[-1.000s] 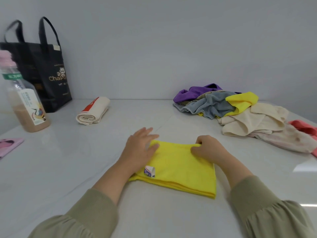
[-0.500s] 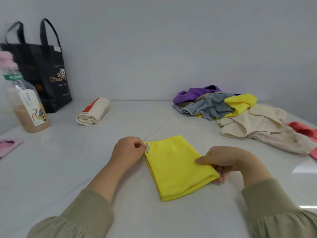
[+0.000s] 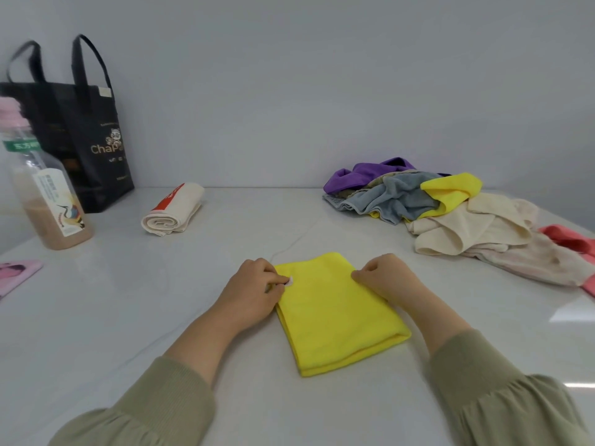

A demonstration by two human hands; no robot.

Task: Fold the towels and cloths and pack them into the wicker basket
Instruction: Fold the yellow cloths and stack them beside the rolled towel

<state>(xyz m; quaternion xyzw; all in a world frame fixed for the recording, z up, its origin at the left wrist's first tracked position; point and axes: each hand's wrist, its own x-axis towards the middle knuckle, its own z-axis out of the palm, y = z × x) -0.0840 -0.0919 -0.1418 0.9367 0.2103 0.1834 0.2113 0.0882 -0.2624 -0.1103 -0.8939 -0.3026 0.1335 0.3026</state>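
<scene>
A plain pale grey wall [image 3: 322, 75] fills the back. It meets a shiny white table [image 3: 96, 317] in a straight line. Soft, even light falls on both. Two bright spots of light [image 3: 570, 312] shine on the table's right side.

Upper left, the black bag [image 3: 96, 130] shows gold lettering: "ChaPa", the rest lost round its edge. At the left edge, the bottle [image 3: 48, 201] has a green band [image 3: 22, 145] starting "东方"; its lower label is too small. Centre frame, the tag [image 3: 289, 281] on the yellow cloth [image 3: 335, 313] is unreadable.
</scene>
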